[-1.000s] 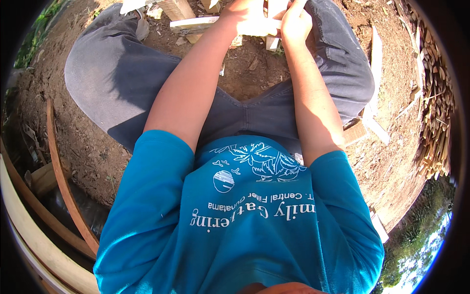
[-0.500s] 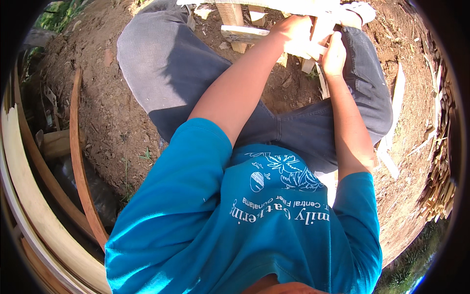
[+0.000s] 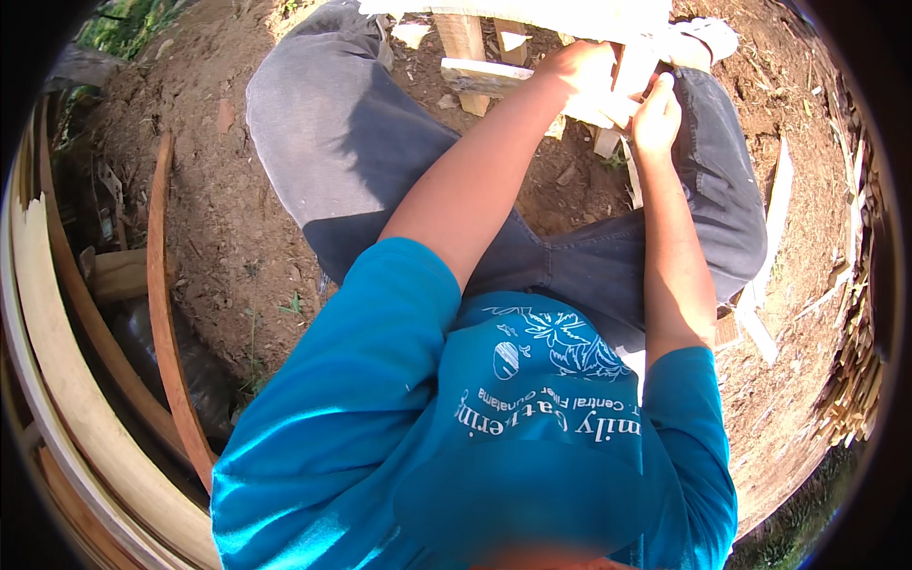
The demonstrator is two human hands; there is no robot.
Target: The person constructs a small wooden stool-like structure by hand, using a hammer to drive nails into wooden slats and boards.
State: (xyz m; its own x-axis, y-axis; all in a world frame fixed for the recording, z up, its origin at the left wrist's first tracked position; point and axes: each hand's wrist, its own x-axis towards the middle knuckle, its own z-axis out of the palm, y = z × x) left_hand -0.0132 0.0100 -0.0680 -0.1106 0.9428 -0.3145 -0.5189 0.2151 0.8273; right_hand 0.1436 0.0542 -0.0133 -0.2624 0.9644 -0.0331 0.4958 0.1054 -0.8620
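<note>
At the upper edge, in strong glare, both hands are close together under a pale wooden bench top [image 3: 532, 11]. My left hand [image 3: 581, 71] is closed beside a wooden upright [image 3: 634, 68], its fingertips washed out by sunlight. My right hand [image 3: 655, 119] has its fingers bent inward, at the end of a short pale wooden piece [image 3: 594, 114] that reaches toward my left hand. What either hand grips is too bright to make out. A wooden crosspiece [image 3: 470, 76] and a bench leg [image 3: 461, 43] stand left of my left hand.
My legs in grey trousers [image 3: 332, 142] are folded around the bench on bare soil [image 3: 214, 209]. Long wooden planks [image 3: 66, 332] and a reddish-brown strip [image 3: 163, 285] lie at the left. At the right are a pale wood offcut [image 3: 774, 218] and heaped thin sticks [image 3: 850, 370].
The whole view has shifted slightly, so things appear a little lower and to the right. The fingers of my right hand, straighter before, are more bent.
</note>
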